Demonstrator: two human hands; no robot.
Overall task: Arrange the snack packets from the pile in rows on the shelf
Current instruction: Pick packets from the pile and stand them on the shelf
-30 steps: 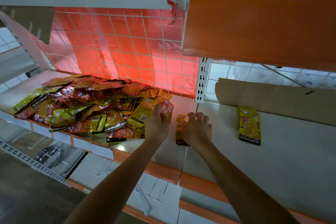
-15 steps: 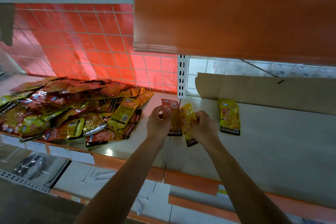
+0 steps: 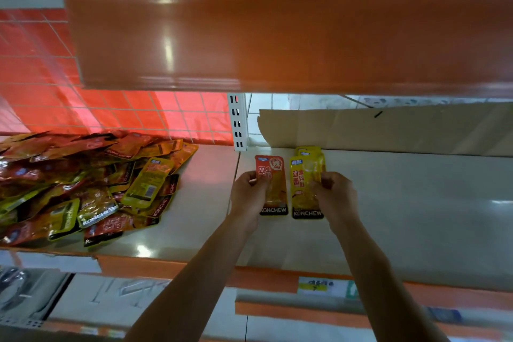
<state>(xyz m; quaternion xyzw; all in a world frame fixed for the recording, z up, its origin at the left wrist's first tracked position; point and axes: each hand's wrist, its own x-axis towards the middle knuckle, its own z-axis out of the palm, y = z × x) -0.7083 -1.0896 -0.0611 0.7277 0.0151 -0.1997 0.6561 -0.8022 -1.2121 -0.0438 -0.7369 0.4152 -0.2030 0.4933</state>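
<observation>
Currently both hands are closed on packets. The left hand (image 3: 248,197) pinches a flat red foil snack packet with a black KONCHEW band (image 3: 273,183) by its left edge, thumb on the front and fingers curled behind. The right hand (image 3: 333,197) grips a matching yellow foil snack packet (image 3: 304,189) by its right edge, fingers bent round it. Both packets sit side by side between the hands, a narrow gap between them and black bands nearest the wrists. I cannot tell whether they rest on the pale shelf board (image 3: 402,216) under the hands. Just beyond the right hand's fingertips lies a second yellow packet (image 3: 309,150), partly hidden by the held one. Well left of the left hand sits the loose pile of red and yellow packets (image 3: 83,183). Beyond both hands a brown cardboard sheet (image 3: 388,130) stands at the back.
</observation>
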